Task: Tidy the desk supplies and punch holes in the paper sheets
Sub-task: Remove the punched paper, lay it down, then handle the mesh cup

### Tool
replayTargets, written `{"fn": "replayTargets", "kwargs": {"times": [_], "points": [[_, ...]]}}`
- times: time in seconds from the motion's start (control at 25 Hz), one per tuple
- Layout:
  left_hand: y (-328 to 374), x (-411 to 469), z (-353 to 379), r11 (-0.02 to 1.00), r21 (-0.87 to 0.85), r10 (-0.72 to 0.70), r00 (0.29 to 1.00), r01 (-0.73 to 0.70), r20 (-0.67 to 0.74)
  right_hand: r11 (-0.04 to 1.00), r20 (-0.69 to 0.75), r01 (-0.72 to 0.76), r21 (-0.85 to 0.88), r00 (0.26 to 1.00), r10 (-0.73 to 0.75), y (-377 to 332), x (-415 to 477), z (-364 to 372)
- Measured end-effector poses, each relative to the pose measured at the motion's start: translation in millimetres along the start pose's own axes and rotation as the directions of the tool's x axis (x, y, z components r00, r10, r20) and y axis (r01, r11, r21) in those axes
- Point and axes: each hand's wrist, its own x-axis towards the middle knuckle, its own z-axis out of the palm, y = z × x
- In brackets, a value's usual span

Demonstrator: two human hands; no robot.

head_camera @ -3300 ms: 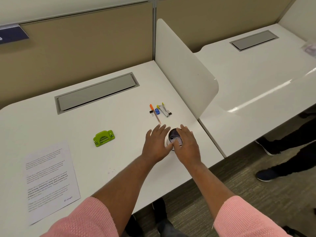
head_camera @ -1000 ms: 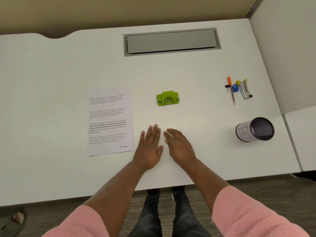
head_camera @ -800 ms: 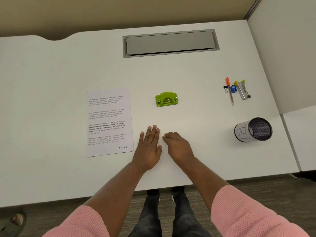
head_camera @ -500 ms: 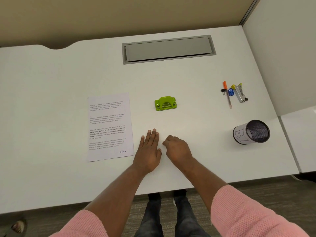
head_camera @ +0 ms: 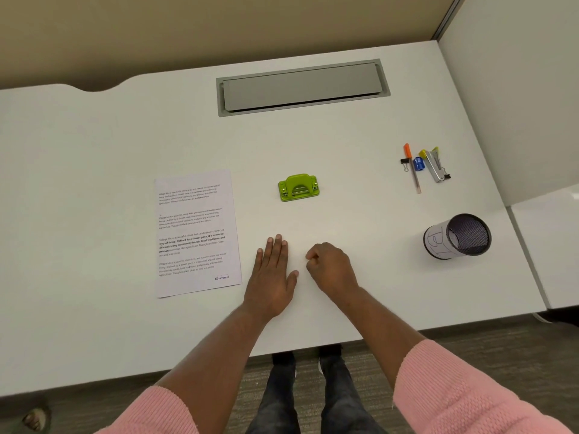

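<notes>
Flat on the white desk (head_camera: 94,136), palm down, fingers straight and close together: left hand (head_camera: 272,277). Just to its right and not touching it, right hand (head_camera: 329,267), fingers curled into a loose fist, nothing inside. Close beside the left hand on its left, yet apart: printed paper sheet (head_camera: 197,233), slightly skewed, lying flat.

Straight ahead of both hands, past a bare strip of desk: green hole punch (head_camera: 298,187). Farther ahead still, grey cable tray cover (head_camera: 302,87) near the back edge.

Well off to the right of the right hand: mesh pen cup (head_camera: 457,236), open mouth in view, near the desk's right edge and the white divider panel (head_camera: 517,104). Ahead of the cup, in a tight cluster: black binder clip (head_camera: 405,162), orange-capped pen (head_camera: 413,170), blue sharpener (head_camera: 418,164), stapler (head_camera: 435,167).

Behind the wrists, front desk edge, crossed by both forearms. Wide bare surface between right hand and cup.
</notes>
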Motion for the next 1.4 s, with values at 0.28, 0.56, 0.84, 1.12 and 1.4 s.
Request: {"fn": "replayTargets", "kwargs": {"times": [0.28, 0.56, 0.84, 1.12, 1.4], "points": [[18.1, 10.5, 3.0, 0.999, -0.003, 0.039, 0.999, -0.039, -0.006, 0.744, -0.032, -0.281, 0.607, 0.926, 0.376, 18.5, -11.1, -19.3], [76.2, 43.8, -8.4, 0.982, -0.127, 0.14, 0.99, -0.143, -0.034, 0.53, -0.093, -0.241, 0.813, 0.845, 0.527, 42.8, -25.8, -60.8], [184.8, 106.5, -20.5, 0.922, -0.229, 0.329, 0.944, -0.312, 0.038, 0.438, -0.271, -0.04, 0.898, 0.734, 0.623, 76.8, -42.6, -139.4], [273.9, 146.8, -21.6, 0.854, -0.372, 0.434, 0.893, -0.364, 0.121, 0.514, -0.385, -0.036, 0.857, 0.618, 0.685, 130.7, -42.9, -208.1], [285.7, 158.7, -7.0, 0.85, -0.37, 0.443, 0.888, -0.374, 0.12, 0.723, -0.499, -0.093, 0.684, 0.663, 0.558, 156.6, -35.9, -222.0]]}}
